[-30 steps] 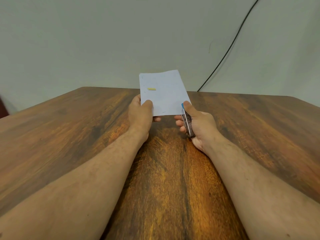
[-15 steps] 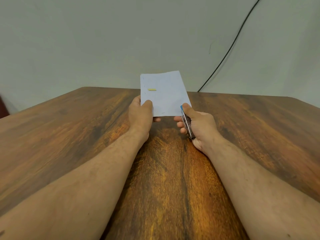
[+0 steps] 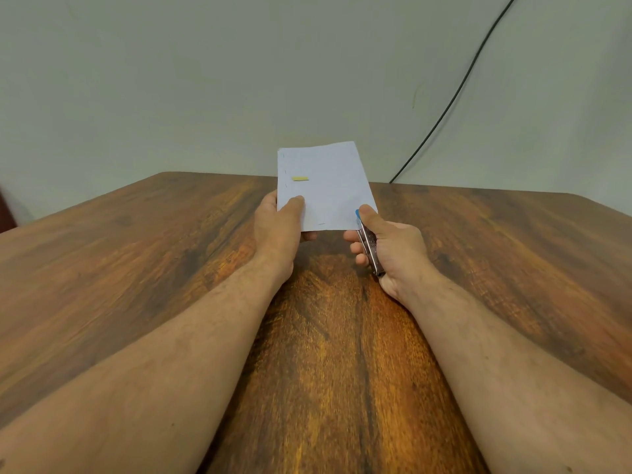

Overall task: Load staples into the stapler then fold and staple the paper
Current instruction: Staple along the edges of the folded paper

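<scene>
Our left hand (image 3: pixel 278 227) pinches the folded paper (image 3: pixel 326 186) above the counter (image 3: pixel 136 268). Our right hand (image 3: pixel 390 248) grips the stapler (image 3: pixel 368 244) at its lower right corner.

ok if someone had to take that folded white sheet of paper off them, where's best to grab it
Pinch the far upper right corner of the folded white sheet of paper, coming from the far side. The left hand pinches its near left corner and the right hand holds the slim metal stapler with the blue tip at its near right corner. The sheet is tilted up off the wooden table, so the far edge is clear.

paper (image 3: pixel 328 186) above table (image 3: pixel 136 268), stapler (image 3: pixel 368 244) at its right corner
</scene>
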